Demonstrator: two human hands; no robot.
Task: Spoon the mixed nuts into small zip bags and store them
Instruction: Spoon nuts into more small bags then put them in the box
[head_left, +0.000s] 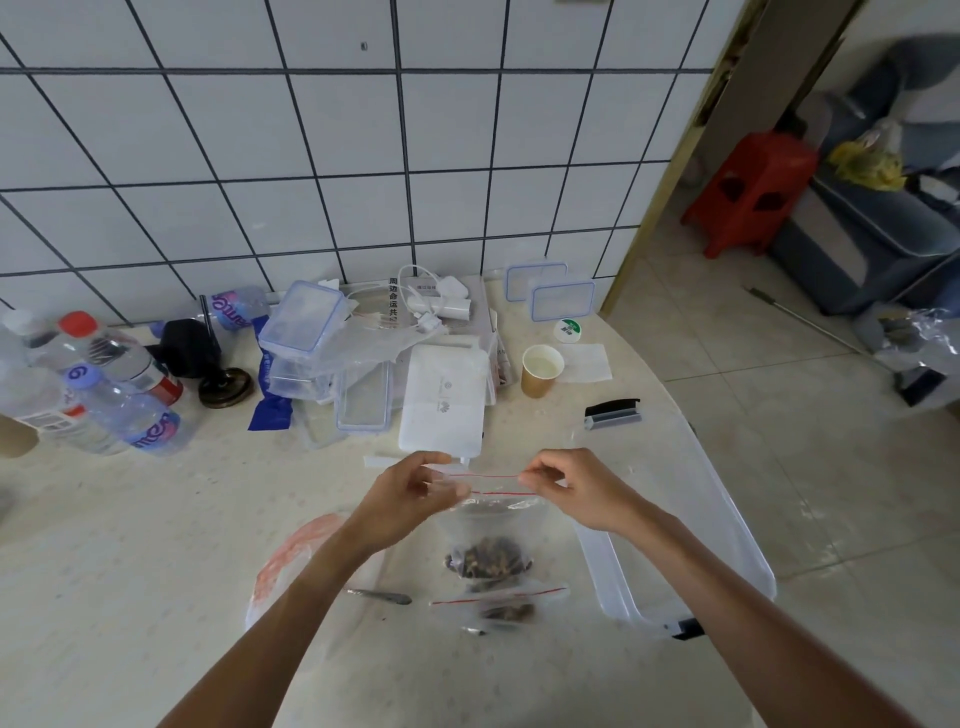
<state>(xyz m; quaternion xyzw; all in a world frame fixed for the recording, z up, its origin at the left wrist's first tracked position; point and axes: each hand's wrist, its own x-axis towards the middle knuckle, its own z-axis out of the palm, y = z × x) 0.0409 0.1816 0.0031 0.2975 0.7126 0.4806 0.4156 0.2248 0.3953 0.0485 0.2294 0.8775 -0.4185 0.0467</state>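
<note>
A small clear zip bag (488, 525) with a red seal line hangs above the table, dark mixed nuts (488, 558) gathered in its bottom. My left hand (410, 493) pinches the left end of its top edge. My right hand (576, 486) pinches the right end. The two red seal strips stand slightly apart between my hands. A second zip bag (501, 603) with nuts lies flat on the table just below. A metal spoon (382, 596) lies on the table under my left forearm. A large pink-printed plastic bag (296, 551) lies at the left.
A clear plastic storage bin (727, 525) stands at the right, by the table edge. Behind my hands are a white device (441, 402), clear lidded boxes (304, 317), a paper cup (540, 370) and water bottles (124, 405). A tiled wall is behind the table.
</note>
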